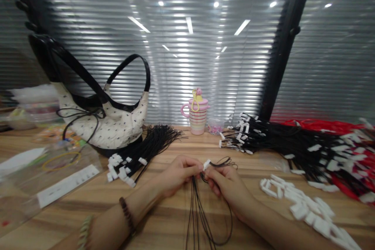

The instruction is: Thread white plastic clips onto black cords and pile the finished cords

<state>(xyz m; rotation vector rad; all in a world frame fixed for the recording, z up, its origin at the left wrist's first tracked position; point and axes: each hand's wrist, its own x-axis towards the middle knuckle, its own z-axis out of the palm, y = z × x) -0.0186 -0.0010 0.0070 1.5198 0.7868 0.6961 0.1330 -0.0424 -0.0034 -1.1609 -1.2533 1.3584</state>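
Note:
My left hand (182, 172) and my right hand (225, 183) meet over the middle of the wooden table. Between their fingertips is a small white tag (206, 163) at a bunch of thin black cords (195, 207). Both hands pinch: the left grips the cords beside the tag, the right holds the cords and the tag's near end. Long cord strands hang down toward me, one looping out to the right. Short ends stick out past my right fingers. How the tag sits around the cords is partly hidden by my fingertips.
A black cord bundle with white tags (152, 140) lies by a white handbag (114, 125) at the left. Tagged black bundles (272, 134), red cords (322, 125) and loose white strips (304, 203) are at the right. A pink striped cup (198, 119) stands at the back.

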